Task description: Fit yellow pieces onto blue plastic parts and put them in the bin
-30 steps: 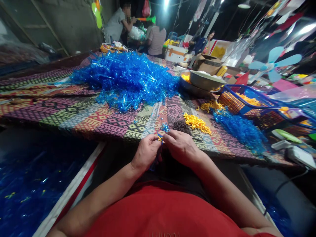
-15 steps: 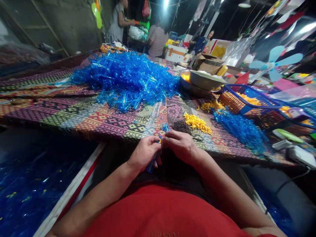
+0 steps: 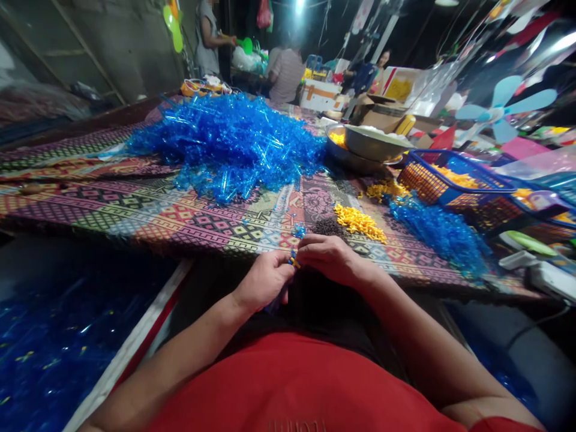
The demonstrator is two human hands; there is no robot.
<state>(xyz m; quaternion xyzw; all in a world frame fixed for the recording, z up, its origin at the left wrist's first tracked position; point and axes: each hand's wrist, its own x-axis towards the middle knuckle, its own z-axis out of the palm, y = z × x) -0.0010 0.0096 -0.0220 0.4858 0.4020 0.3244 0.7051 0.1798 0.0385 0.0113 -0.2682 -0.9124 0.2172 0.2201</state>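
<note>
My left hand (image 3: 265,279) is closed, curled around a thin clear blue plastic strip (image 3: 275,305) whose lower end shows below my palm. My right hand (image 3: 330,259) is closed too, its fingers bent inward to meet my left at a tiny blue-and-yellow plastic piece (image 3: 294,258). I cannot tell which hand bears most of its hold.

Just beyond my right hand lie a small blue plastic bit (image 3: 298,230), a dark heap of tiny pieces (image 3: 328,227) and a pile of yellow plastic pieces (image 3: 359,223), all on a woven, multicoloured patterned cloth (image 3: 189,219) covering the surface. Farther ahead of my hands sits a large heap of clear blue plastic strips (image 3: 229,147). Off to the right of my right hand are a tangle of blue strips (image 3: 441,235) and a blue-rimmed mesh basket (image 3: 454,192).

The tiny piece is the weak point: a slackened pinch could drop it into the dark gap below my hands. Off to the left of my left hand, blue scraps (image 3: 58,354) on the floor would hide it. A careless right forearm could also scatter the yellow pile.

The lettering on my red shirt (image 3: 297,426) is too blurred to read.
</note>
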